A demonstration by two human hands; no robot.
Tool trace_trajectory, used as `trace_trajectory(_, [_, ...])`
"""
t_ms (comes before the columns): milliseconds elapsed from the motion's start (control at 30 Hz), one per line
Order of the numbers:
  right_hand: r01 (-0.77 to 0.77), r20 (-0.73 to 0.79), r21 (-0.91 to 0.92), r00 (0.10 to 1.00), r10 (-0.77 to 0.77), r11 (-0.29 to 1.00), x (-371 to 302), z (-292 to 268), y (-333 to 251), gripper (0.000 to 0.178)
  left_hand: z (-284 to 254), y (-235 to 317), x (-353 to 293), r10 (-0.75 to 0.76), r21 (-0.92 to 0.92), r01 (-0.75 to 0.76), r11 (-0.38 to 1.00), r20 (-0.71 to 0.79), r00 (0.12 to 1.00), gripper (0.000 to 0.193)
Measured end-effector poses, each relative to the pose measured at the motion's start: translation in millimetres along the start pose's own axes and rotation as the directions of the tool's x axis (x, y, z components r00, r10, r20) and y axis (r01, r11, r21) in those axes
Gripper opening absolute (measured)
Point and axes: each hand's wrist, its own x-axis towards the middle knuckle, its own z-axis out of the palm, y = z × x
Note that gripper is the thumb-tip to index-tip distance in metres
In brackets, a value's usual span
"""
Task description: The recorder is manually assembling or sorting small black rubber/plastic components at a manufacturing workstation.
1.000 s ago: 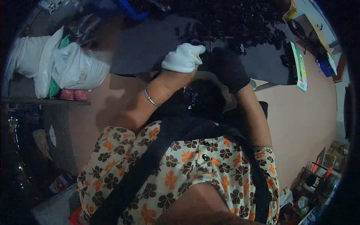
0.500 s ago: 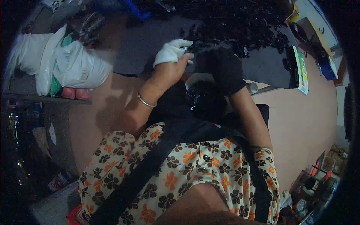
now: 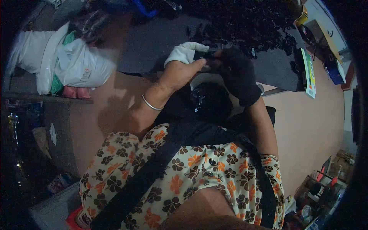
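Note:
My left hand (image 3: 186, 60), in a white glove that leaves the thumb bare, pinches a small black part (image 3: 204, 55) over the near edge of the dark table mat. My right hand (image 3: 238, 76), in a black glove with bare fingertips, meets it at the part's right end, fingers closed in. The part's exact kind is too dark to make out. Beyond both hands lies a broad heap of small shiny black pieces (image 3: 249, 28). Below them, a round black container (image 3: 212, 103) with glinting black pieces sits close to my lap.
A grey mat (image 3: 151, 46) covers the work table. White plastic bags (image 3: 82, 65) stand at the left. To the right are a green-and-white box (image 3: 308, 73) and an open cardboard box (image 3: 324, 36). Something blue (image 3: 143, 9) lies at the far edge.
My left hand has shifted slightly right. My right hand has come back toward me and left, out of the shadow near the heap, and now meets my left hand at the black part.

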Motion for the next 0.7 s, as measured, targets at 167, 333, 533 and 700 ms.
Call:
trace_trajectory(167, [0.058,-0.018,-0.067,0.998,-0.059,0.996,-4.0,-1.0,-2.8,0.023,-2.1,6.1,-5.4,-0.051,-0.048,0.052,0.998,0.03,0.998,0.024])
trace_trajectory(333, [-0.034,-0.032,-0.033,0.999,0.033,0.999,-10.1,-2.5,2.4,0.018,-3.1,18.4,-5.6,-0.166,-0.34,0.221,0.914,0.184,0.969,0.029])
trace_trajectory(533, [-0.415,0.083,0.509,0.896,0.436,0.754,-11.4,5.1,-8.0,0.014,5.2,19.0,-7.0,0.067,0.08,-0.076,0.994,0.108,0.992,0.025])
trace_trajectory(700, [-0.152,-0.087,0.178,0.982,0.17,0.972,-13.2,11.1,4.1,0.014,3.2,22.3,-5.0,-0.091,-0.105,0.099,0.99,0.078,0.993,0.023])
